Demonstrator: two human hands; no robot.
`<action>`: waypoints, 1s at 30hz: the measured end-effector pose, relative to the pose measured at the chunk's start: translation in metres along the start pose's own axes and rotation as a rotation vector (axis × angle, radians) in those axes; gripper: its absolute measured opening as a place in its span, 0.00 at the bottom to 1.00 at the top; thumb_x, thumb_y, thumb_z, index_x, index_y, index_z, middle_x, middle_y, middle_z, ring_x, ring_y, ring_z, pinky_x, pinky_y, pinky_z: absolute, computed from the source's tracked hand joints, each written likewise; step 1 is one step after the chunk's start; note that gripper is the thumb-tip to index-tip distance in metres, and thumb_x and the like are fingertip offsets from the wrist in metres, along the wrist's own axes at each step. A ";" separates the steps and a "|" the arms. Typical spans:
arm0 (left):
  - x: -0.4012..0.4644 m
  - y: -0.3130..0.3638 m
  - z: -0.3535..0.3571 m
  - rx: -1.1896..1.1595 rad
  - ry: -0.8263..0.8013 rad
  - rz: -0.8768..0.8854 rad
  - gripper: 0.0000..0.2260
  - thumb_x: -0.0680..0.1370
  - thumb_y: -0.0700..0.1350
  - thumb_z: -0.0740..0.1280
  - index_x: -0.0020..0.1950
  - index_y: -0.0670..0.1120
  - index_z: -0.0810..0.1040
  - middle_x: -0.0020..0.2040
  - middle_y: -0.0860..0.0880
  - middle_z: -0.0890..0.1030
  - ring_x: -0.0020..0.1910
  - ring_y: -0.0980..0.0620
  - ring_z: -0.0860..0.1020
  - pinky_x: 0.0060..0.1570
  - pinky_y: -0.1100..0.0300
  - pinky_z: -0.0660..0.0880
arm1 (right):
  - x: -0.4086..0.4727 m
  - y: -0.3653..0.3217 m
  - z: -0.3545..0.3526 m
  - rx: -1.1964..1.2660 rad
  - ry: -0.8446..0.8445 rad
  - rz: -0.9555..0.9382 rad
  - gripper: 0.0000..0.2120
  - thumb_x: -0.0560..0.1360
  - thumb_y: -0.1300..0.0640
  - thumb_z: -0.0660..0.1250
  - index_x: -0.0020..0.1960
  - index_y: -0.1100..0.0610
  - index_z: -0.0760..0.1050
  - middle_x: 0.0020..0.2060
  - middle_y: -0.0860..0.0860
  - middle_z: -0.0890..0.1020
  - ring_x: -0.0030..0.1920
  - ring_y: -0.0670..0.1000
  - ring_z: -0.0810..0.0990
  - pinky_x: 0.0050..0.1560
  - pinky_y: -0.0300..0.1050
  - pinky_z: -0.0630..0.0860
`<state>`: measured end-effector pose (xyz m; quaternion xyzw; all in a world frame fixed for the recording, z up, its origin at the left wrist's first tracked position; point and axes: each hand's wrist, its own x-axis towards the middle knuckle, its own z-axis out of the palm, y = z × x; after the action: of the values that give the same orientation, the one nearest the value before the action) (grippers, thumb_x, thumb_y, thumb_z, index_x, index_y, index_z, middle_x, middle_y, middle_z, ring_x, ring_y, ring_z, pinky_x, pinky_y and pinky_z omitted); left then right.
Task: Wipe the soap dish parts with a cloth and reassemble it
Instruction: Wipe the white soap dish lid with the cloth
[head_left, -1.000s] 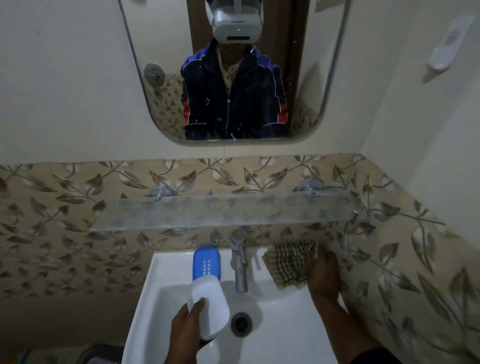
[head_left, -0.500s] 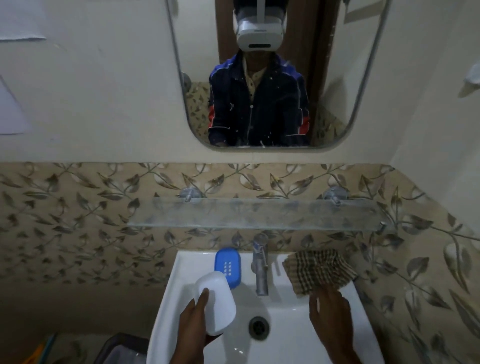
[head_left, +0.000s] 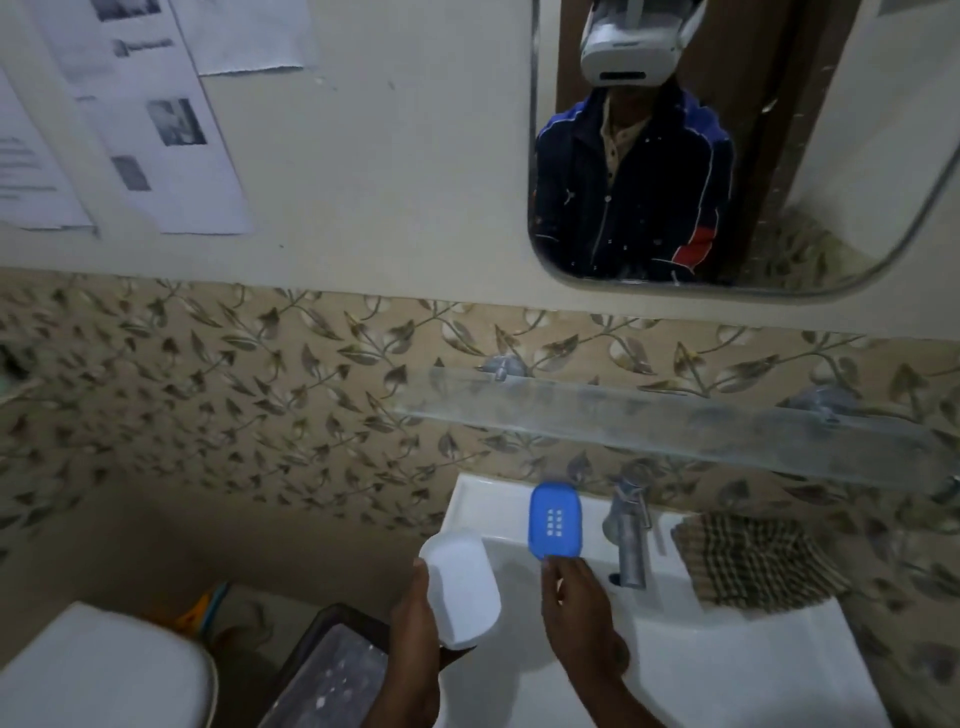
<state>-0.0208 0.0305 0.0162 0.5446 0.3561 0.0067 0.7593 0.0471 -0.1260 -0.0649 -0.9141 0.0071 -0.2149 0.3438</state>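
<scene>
My left hand (head_left: 415, 618) grips the white soap dish base (head_left: 460, 590) and holds it over the sink's left edge. The blue perforated soap dish tray (head_left: 554, 519) lies on the sink's back ledge, left of the tap. My right hand (head_left: 576, 608) reaches to it, fingertips touching its near edge; whether it has a grip on it I cannot tell. The checked cloth (head_left: 753, 558) lies folded on the sink's right back corner, untouched.
A metal tap (head_left: 629, 540) stands between the blue tray and the cloth on the white sink (head_left: 753, 665). A glass shelf (head_left: 675, 428) juts out above. A toilet tank (head_left: 98, 670) and a dark bin (head_left: 332, 670) stand at the lower left. The mirror (head_left: 727, 156) shows a person.
My right hand left the cloth on the sink's corner and crossed left to the blue tray. The view swung left. My left hand kept hold of the white base.
</scene>
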 end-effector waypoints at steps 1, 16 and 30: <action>-0.001 0.002 -0.003 0.001 0.003 -0.002 0.14 0.82 0.57 0.60 0.46 0.49 0.77 0.45 0.47 0.82 0.42 0.48 0.82 0.38 0.55 0.78 | 0.006 -0.008 -0.002 0.158 -0.017 0.131 0.07 0.74 0.63 0.70 0.37 0.60 0.79 0.34 0.57 0.82 0.38 0.58 0.82 0.37 0.45 0.74; -0.005 0.011 -0.022 -0.138 0.010 -0.076 0.19 0.81 0.60 0.59 0.54 0.47 0.81 0.45 0.46 0.86 0.45 0.43 0.84 0.45 0.51 0.79 | 0.052 0.008 0.018 -0.480 -0.431 -0.137 0.17 0.72 0.53 0.72 0.59 0.56 0.79 0.60 0.56 0.77 0.56 0.59 0.76 0.54 0.51 0.75; -0.005 0.011 -0.024 -0.157 0.004 -0.105 0.24 0.80 0.62 0.60 0.67 0.47 0.76 0.55 0.46 0.82 0.51 0.44 0.81 0.47 0.49 0.80 | 0.051 -0.018 0.022 0.422 -0.117 1.154 0.33 0.70 0.42 0.73 0.57 0.71 0.73 0.53 0.66 0.81 0.53 0.64 0.80 0.50 0.54 0.76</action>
<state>-0.0334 0.0524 0.0242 0.4639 0.3841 -0.0039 0.7983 0.0999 -0.1071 -0.0481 -0.6855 0.4391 0.0593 0.5778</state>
